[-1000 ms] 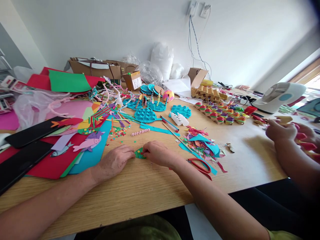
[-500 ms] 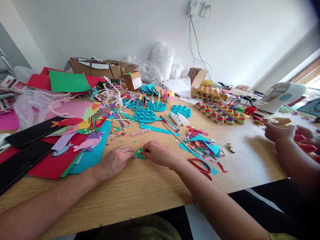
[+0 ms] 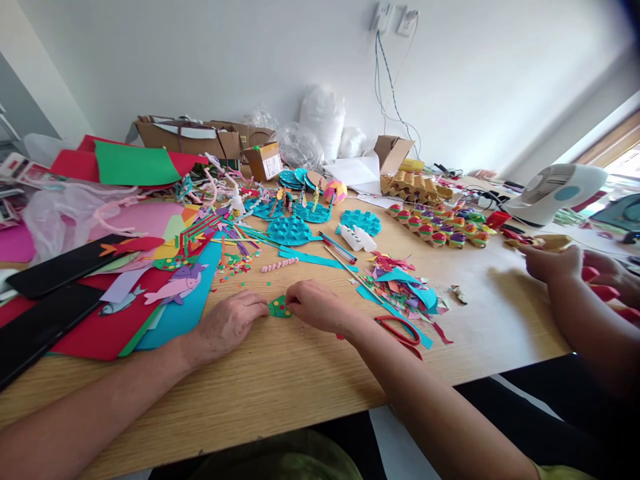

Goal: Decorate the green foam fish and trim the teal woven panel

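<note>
A small green paper fish with yellow and red dots lies on the wooden table between my hands. My left hand rests on the wood, its closed fingertips gripping the fish's left end. Over the right end, my right hand has thumb and fingers pinched together; whatever sits between them is hidden. Red-handled scissors lie to the right, beside a heap of paper scraps. Finished paper fish, among them a pink fish, lie on coloured sheets at left.
Two black phone-like slabs lie at left. White glue bottles, pens and turquoise egg-tray pieces stand farther back. Painted egg cartons and a white fan are to the right. Another person's hands work at the right edge.
My hands stay at the fish with hardly any movement. The whole view has shifted very slightly. The other person's hands remain at the right.
</note>
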### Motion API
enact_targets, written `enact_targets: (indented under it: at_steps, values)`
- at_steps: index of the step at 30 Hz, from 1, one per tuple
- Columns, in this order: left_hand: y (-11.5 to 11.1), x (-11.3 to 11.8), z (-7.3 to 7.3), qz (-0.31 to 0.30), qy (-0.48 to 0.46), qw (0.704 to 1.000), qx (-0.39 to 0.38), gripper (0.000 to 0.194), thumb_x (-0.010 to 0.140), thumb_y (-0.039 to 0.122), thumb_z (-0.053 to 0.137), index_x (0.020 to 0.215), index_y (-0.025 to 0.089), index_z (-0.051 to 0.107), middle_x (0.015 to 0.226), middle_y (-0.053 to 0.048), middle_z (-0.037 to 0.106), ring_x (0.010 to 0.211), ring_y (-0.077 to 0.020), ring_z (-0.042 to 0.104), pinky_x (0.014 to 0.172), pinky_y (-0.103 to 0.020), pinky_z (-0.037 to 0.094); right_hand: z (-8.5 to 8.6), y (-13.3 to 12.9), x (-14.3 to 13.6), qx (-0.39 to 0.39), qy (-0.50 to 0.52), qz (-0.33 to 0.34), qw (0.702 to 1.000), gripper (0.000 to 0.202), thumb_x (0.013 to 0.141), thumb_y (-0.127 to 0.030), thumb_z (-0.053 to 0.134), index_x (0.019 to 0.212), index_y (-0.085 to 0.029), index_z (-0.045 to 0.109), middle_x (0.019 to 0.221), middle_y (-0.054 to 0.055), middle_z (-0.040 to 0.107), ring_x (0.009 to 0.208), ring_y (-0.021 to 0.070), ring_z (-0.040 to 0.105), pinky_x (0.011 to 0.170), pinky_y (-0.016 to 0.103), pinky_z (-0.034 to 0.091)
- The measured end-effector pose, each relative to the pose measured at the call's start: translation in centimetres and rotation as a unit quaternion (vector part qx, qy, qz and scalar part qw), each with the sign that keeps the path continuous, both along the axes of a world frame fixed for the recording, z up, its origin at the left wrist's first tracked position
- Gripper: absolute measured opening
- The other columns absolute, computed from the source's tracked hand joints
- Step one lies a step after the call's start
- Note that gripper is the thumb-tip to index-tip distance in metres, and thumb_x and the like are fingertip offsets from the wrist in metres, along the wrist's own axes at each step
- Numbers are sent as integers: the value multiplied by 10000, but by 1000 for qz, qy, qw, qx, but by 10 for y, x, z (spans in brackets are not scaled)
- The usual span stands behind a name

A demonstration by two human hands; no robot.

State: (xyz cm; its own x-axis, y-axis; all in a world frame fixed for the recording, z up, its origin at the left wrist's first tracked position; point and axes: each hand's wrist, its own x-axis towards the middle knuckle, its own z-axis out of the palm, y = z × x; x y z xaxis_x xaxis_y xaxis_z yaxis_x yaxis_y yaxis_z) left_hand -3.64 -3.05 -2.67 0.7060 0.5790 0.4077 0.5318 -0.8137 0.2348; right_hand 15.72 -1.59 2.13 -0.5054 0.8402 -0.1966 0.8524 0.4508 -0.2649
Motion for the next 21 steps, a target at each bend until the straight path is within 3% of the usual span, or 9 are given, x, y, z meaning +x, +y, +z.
enact_targets:
  at_steps: [7,13,17,21]
  values:
    - [-1,0,1,7,4,1000,-8,344,753,-17,344,866,167,613,901,-50,651,872,-165,584,763,-293,485,1,-1,-1,-4,1,-5,1000,197,757,-198,493,828,-182,676,837,58,673,782,171,586,616,231,358]
    - [1,-1,2,18,-29,997,-64,295,768,39,374,846,185,618,878,-34,667,858,-157,600,767,-291,487,20,-8,9,34,64,-27,997,190,770,-150,463,786,-172,651,802,33,651,734,132,554,600,208,344]
    - [14,-8,16,67,-79,981,-167,263,790,121,381,847,190,628,855,-16,683,807,-143,620,735,-268,490,30,-21,16,82,146,-28,985,168,780,-120,472,772,-160,635,785,25,628,718,113,533,621,199,345]
    - [36,-16,39,133,-90,964,-212,235,766,214,419,853,182,635,859,-24,680,802,-163,619,724,-281,482,25,-38,10,86,147,46,984,172,841,-178,448,801,-153,613,807,36,602,710,110,534,625,203,354]
